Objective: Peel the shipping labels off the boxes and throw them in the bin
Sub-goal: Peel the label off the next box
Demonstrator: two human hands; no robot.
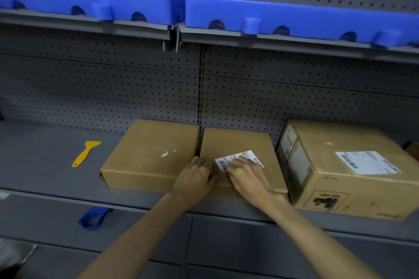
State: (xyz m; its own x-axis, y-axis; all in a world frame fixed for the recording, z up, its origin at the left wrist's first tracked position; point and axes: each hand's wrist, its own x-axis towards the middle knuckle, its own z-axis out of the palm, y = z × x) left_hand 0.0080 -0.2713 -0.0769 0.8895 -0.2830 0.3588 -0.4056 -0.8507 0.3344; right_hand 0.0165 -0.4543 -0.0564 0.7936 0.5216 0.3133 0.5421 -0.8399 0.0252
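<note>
Three cardboard boxes stand side by side on a grey shelf point(56, 179). The middle box point(235, 140) carries a white shipping label point(243, 156) on its top. My right hand point(246, 175) lies over the label's near edge with its fingers curled on it. My left hand point(196, 176) grips the middle box's left front corner. The left box point(147, 149) shows only small white label scraps point(165, 153). The large right box point(344, 165) has a whole white label point(367, 162) on top. No bin is in view.
A yellow plastic scraper point(85, 152) lies on the shelf left of the boxes. A blue ring-shaped tool point(91, 218) sits on the lower shelf. Blue foam trays point(283, 14) rest on the shelf above. Grey pegboard point(102, 88) backs the shelving.
</note>
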